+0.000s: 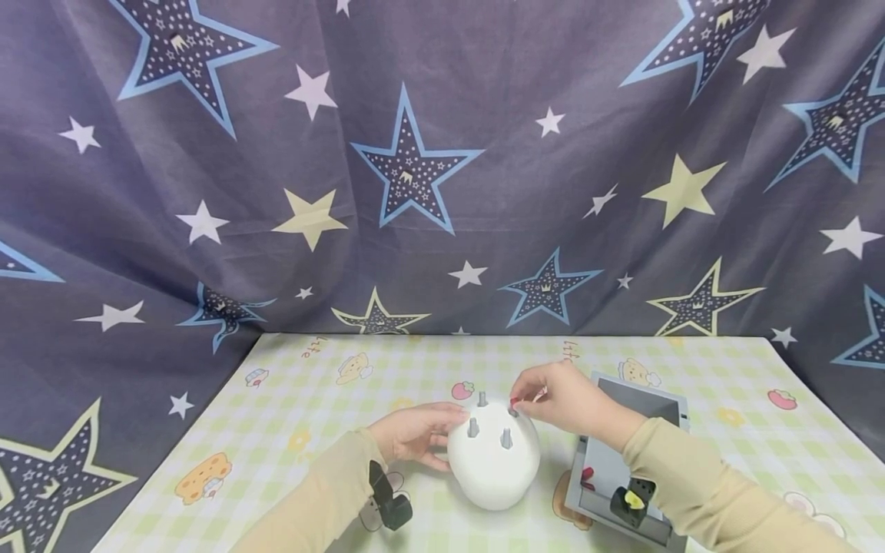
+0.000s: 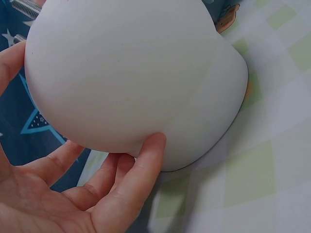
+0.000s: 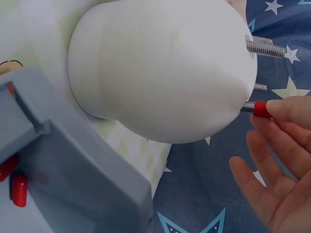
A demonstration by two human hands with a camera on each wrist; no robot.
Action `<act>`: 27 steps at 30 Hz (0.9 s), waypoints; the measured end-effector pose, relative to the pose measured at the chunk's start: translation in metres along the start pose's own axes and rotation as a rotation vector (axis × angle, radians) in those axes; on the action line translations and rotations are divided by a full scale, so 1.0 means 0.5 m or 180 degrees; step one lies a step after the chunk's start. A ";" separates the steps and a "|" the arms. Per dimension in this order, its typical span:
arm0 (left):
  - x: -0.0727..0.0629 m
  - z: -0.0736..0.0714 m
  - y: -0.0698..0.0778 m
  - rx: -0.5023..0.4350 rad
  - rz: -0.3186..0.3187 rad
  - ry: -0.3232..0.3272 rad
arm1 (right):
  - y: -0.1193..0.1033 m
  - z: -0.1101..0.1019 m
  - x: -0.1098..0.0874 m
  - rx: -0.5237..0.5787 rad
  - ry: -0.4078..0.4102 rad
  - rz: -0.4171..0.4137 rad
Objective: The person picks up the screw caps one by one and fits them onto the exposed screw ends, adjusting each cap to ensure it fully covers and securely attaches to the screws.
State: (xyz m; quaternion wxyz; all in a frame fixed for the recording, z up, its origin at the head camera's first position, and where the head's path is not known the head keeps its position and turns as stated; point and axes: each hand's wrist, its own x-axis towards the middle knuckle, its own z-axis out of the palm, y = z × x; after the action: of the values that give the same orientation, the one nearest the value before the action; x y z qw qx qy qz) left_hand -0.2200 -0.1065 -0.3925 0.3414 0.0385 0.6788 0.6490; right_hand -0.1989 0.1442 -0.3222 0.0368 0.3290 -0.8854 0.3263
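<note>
A smooth white rounded body (image 1: 494,468) sits on the table, with several threaded metal studs (image 3: 265,48) sticking out of its top. My left hand (image 1: 422,434) holds its left side; in the left wrist view, the fingertips (image 2: 155,141) press against the white surface. At the far right stud, my right hand (image 1: 560,395) pinches a small red cap (image 3: 262,109) between thumb and finger. That cap sits at the end of the stud, which shows between it and the white body. The right hand's other fingers are spread and touch nothing.
Right of the white body stands a grey tray (image 1: 581,491), partly under my right forearm. Loose red caps (image 3: 19,189) lie in it. A checked cloth (image 1: 276,430) covers the table, and a dark star-patterned curtain (image 1: 442,261) hangs behind.
</note>
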 end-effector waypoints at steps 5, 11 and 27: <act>0.002 -0.001 -0.002 -0.0016 0.0001 0.0014 | 0.002 0.001 0.001 0.0057 -0.0057 0.0053; 0.003 -0.002 -0.002 -0.0040 -0.0002 0.0017 | 0.004 0.001 0.000 0.0156 -0.0063 0.0038; -0.005 0.002 0.002 -0.0029 0.0011 0.0000 | 0.006 0.006 -0.005 -0.0009 0.0005 -0.0076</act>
State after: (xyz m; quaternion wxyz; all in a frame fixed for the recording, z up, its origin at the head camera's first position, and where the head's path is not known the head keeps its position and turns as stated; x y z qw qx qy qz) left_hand -0.2180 -0.1064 -0.3904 0.3405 0.0381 0.6757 0.6527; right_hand -0.1984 0.1454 -0.3267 0.0419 0.3393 -0.8818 0.3249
